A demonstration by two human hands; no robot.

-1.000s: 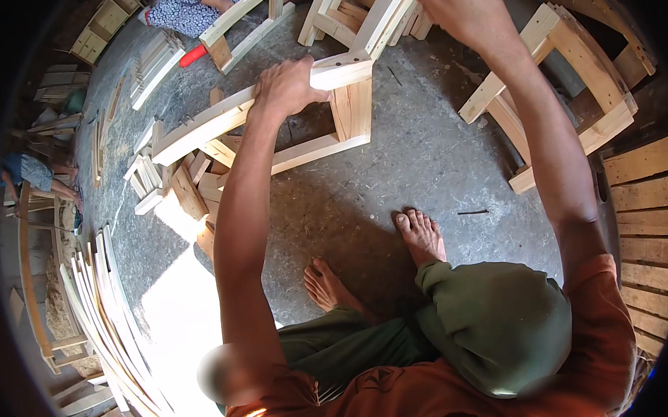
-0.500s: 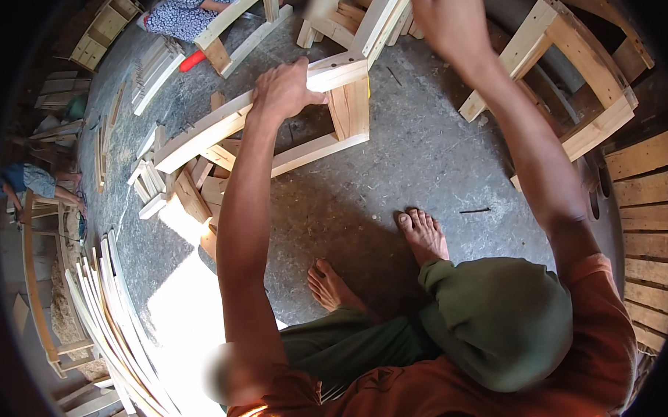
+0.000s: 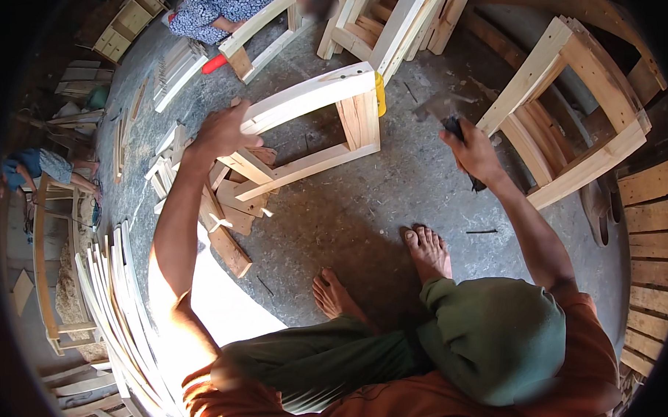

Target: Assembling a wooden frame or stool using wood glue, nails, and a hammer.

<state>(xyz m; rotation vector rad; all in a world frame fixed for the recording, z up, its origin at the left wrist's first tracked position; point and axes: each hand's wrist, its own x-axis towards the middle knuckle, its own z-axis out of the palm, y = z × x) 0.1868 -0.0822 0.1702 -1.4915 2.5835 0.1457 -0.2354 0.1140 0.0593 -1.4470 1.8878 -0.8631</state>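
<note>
Curved slats point(image 3: 105, 305) stacked left, another chair frame point(image 3: 566, 105) right, prob. unfinished.

You're in a woodworking shop: bare timber frames point(image 3: 566, 105), stacked slats point(image 3: 109, 304) and offcuts point(image 3: 224, 212) crowd the concrete floor point(image 3: 392, 199).
</note>
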